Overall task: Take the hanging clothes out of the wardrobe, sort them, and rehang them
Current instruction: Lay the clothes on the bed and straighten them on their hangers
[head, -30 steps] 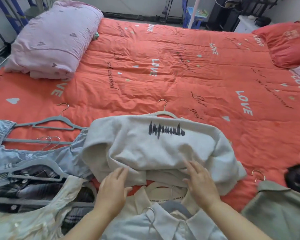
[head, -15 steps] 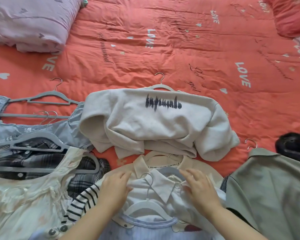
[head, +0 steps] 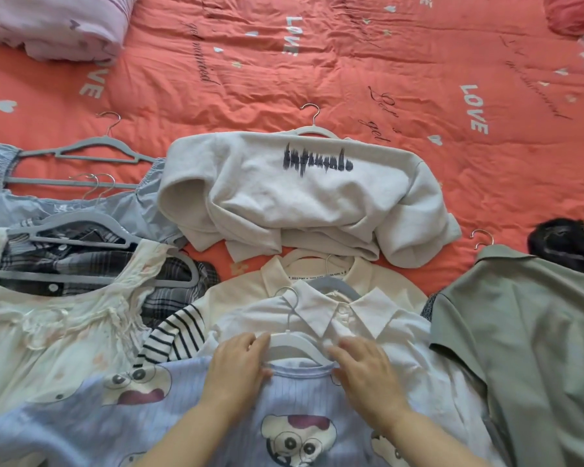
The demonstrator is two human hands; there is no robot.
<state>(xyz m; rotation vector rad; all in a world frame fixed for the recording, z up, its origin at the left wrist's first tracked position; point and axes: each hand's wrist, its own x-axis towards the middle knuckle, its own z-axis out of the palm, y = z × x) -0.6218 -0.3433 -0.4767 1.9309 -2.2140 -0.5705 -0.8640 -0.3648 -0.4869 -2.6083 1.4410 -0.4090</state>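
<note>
Head view: the left hand (head: 235,365) bends its fingers over the neckline of a pale blue cartoon-print top (head: 189,416) at the white hanger (head: 294,342); whether it pinches the cloth cannot be told. The right hand (head: 368,374) lies with fingers stretched, released, over the hanger's other arm. The top lies at the bed's near edge, overlapping a white collared shirt (head: 361,315) and a cream polo shirt (head: 385,281). Beyond them a grey sweatshirt (head: 300,200) lies on its hanger on the red quilt (head: 317,62). A cream blouse (head: 64,325) and a plaid shirt (head: 81,261) lie toward the left edge, a grey-green jacket (head: 520,332) toward the right.
</note>
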